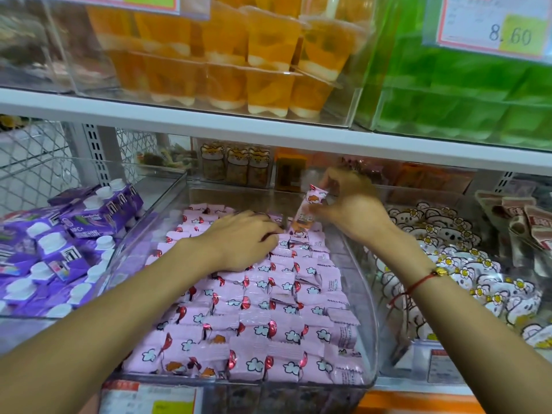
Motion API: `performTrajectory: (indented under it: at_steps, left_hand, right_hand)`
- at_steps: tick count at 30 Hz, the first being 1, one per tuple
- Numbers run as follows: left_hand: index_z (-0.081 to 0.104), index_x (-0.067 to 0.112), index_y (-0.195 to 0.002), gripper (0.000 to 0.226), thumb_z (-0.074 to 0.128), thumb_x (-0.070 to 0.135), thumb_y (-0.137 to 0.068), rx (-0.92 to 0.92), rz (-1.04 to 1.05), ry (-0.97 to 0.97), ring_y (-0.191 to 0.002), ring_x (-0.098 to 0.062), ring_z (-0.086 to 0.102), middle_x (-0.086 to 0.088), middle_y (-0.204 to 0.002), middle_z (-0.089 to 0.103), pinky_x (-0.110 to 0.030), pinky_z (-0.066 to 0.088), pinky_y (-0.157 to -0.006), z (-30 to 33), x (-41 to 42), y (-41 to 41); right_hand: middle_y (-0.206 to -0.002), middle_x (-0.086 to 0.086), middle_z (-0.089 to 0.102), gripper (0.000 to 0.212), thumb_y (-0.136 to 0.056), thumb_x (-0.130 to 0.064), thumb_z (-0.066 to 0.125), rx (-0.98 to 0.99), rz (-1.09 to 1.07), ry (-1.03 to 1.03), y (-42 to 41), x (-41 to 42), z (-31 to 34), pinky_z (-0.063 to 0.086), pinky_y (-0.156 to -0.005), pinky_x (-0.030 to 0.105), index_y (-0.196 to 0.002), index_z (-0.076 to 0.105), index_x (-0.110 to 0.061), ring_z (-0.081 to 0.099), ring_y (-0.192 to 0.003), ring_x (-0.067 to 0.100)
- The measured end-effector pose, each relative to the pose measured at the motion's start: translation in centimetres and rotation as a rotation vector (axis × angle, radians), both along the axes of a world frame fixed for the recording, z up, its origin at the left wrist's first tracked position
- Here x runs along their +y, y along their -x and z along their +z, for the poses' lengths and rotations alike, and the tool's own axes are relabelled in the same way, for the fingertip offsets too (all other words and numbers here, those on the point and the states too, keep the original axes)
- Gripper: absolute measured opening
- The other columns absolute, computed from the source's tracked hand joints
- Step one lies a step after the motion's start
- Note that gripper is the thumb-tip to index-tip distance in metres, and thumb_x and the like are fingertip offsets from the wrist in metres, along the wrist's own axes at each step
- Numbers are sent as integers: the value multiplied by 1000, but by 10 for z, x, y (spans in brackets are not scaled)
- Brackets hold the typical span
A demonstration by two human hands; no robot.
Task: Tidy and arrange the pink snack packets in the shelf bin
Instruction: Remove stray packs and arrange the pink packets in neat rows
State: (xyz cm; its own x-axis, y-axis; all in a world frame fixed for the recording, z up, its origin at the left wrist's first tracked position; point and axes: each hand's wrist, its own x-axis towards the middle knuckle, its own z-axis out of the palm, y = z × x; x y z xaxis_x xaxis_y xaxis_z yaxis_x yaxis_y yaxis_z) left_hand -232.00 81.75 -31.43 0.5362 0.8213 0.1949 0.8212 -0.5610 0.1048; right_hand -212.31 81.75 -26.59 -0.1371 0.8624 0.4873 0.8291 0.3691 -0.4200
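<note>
Inside clear bin (pixel 363 282), pink packets (pixel 263 297) rowed, cloud-printed.

Right hand (pixel 349 204) apparently pinches pink packet (pixel 306 212).

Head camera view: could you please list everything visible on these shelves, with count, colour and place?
pink snack packets: many, pink, rows in centre clear bin
held packet: one, pink and orange, above bin's rear
purple cartons: many, purple with white caps, left bin
white flower packets: many, right bin
orange jelly cups: many, upper shelf
green packs: many, upper right
price tag: one, upper right
left hand: rests on the packets
right hand: fingers pinch the held packet
</note>
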Motion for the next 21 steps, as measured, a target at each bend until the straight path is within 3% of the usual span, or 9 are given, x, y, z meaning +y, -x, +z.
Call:
performTrajectory:
  at_steps: [3,5,8,13,17,21]
  left_hand:
    - [56,25,-126,37,31,37,-101,0,9,10,-113,-21,47,1,-122,56,-32,34,-83,2,0,-1]
    - [56,25,-125,36,32,37,-101,5,13,10,-112,-21,46,1,-121,56,-32,35,-84,1,0,-1]
    - [56,26,-124,34,33,37,-100,-14,17,21,-111,-20,45,2,-122,55,-33,35,-85,-1,2,-1]
    - [57,28,-125,33,37,33,-100,-106,6,-9,-115,-20,46,4,-127,57,-34,39,-91,-2,3,0]
    - [49,30,-134,38,32,34,-101,-75,-14,-83,-122,-18,43,6,-138,50,-32,36,-92,-6,4,-3]
    - [42,36,-139,40,28,35,-101,-65,-25,-103,-124,-15,41,10,-142,46,-29,32,-90,-10,6,-2]
  right_hand:
    - [-87,-3,59,20,-77,-27,77,-169,38,88,0,2,5,29,-51,14,-80,57,-25,51,-67,7]
    - [-96,1,65,11,-85,-27,69,-369,91,200,5,3,2,35,-54,13,-94,67,-22,54,-70,6]
    - [-118,0,65,25,-93,-16,52,-579,144,373,14,9,-1,47,-84,25,-113,68,-19,59,-99,15]
    - [-123,-6,63,33,-93,-14,46,-689,186,478,15,16,10,43,-96,28,-118,65,-26,56,-107,13]
    - [-110,-10,66,19,-89,-22,60,-411,53,290,7,27,12,41,-79,23,-103,71,-29,57,-96,10]
    - [-98,-6,69,12,-84,-32,68,-489,10,264,15,41,4,41,-71,23,-93,73,-25,60,-89,13]
